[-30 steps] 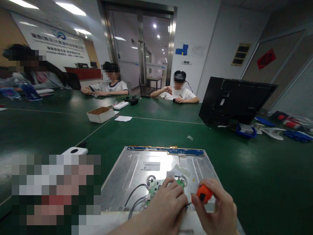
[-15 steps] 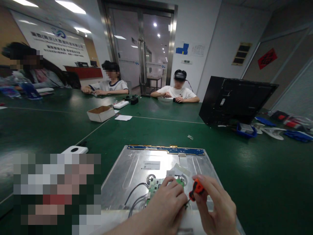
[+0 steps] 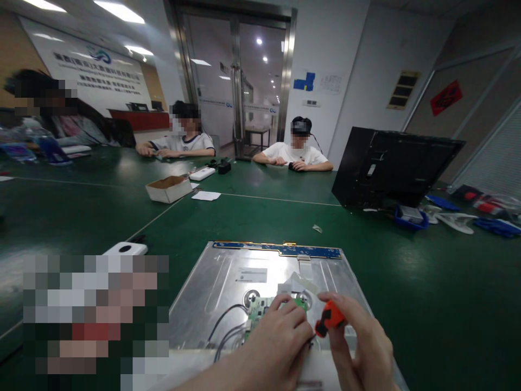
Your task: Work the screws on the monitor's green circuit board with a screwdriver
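Observation:
My right hand (image 3: 364, 339) pinches the orange and black handle of a screwdriver (image 3: 331, 316) between thumb and fingers. Its thin dark shaft slants down to the left, towards the fingers of my left hand (image 3: 285, 326). That hand lies over a green circuit board (image 3: 256, 311), fingers curled and close together; what they hold, if anything, is hidden. Under the board is the silver metal back of a display panel (image 3: 220, 296), with a blue circuit strip (image 3: 252, 247) along its far edge. Dark cables (image 3: 226, 315) run from the board's left side.
A white open box (image 3: 169, 190) and papers (image 3: 206, 196) lie further off on the green table (image 3: 260, 217). To the right stands a black monitor casing (image 3: 391, 168) beside a blue tray (image 3: 411, 217). A white device (image 3: 126, 248) is at left. Several people sit across the table.
The screwdriver handle has turned a little in my right fingers, and the thumb and index finger have shifted on it. My left hand stays in place.

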Demonstrator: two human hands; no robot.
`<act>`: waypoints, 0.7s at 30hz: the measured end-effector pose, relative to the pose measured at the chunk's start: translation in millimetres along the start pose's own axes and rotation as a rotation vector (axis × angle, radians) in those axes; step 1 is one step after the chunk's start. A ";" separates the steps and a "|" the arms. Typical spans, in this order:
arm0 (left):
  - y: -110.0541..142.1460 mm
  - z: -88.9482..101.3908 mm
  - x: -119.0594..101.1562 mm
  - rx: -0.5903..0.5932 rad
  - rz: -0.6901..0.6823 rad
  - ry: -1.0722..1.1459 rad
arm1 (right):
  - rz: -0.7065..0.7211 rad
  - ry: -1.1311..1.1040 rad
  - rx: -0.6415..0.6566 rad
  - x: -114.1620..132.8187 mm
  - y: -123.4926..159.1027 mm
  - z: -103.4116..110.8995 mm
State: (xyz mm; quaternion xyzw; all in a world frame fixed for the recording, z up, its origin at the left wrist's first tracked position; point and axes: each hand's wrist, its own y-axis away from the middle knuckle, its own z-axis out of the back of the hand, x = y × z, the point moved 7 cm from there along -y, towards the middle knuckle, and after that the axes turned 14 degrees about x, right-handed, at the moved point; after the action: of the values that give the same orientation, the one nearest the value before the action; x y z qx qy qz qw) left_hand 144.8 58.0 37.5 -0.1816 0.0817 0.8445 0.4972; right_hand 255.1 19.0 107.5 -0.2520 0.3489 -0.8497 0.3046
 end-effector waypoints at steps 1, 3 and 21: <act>-0.1 0.1 0.1 0.002 0.003 -0.002 | -0.005 0.002 0.026 -1.4 2.4 -2.0; -0.4 0.0 0.0 0.010 0.007 -0.001 | -0.001 0.002 0.031 -2.6 5.3 -3.7; 0.3 1.7 -1.5 -0.002 0.008 0.015 | 0.002 0.037 0.005 -1.3 5.6 -1.5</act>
State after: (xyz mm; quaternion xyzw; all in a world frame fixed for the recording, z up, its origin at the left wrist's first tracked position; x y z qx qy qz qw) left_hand 144.8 57.2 39.6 -0.1883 0.0854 0.8451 0.4930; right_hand 257.0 17.4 102.1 -0.2353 0.3525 -0.8547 0.2998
